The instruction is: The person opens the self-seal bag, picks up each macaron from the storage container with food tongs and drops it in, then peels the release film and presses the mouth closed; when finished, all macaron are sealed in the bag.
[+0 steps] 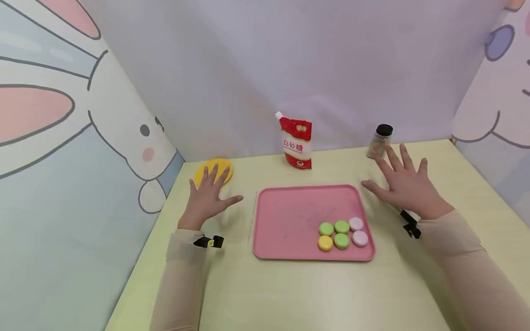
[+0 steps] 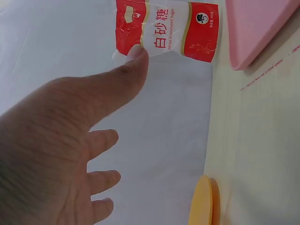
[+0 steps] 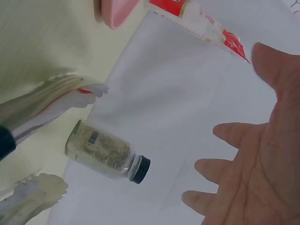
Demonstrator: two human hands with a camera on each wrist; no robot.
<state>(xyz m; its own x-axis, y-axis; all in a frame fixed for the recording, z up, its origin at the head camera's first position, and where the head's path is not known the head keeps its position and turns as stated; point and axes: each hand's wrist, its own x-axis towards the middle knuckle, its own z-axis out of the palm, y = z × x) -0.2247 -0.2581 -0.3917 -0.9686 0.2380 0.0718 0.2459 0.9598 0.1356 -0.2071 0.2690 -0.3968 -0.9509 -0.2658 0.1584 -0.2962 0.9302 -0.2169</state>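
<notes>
Left hand, right hand: apart, spread, empty, to left and right of pink tray. Apparently a ready pose; any grip calls for curling fingers.

Tongs are cut off — right wrist view, left edge.

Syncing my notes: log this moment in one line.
left hand: spread, empty, yellow disc nearby | right hand: spread, empty, tongs, jar nearby | tray: six round pieces, right side
</notes>
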